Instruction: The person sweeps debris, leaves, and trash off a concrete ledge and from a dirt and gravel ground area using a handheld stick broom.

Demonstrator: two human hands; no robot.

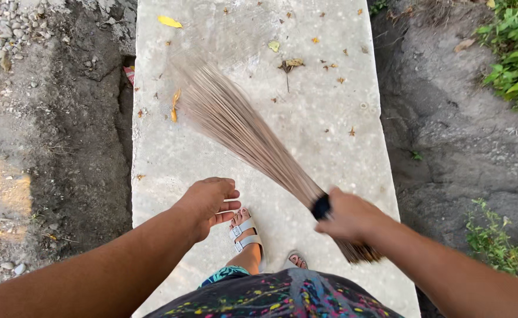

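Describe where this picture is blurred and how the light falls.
Head view: the broom bristles smear with motion blur toward their tips, while the right hand gripping it and the left hand look sharp; the concrete slab lies in soft, even shade, with a sunlit patch at far left.

Concrete slab (pixel 341 153) strewn with dry leaves (pixel 169 22)

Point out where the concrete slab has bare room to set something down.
The slab is barest on its right side, between the broom bristles and the right edge by the dirt, and low on the left, beside the left hand. The far end is littered with dry leaves; the near middle holds the sandalled feet and right hand.
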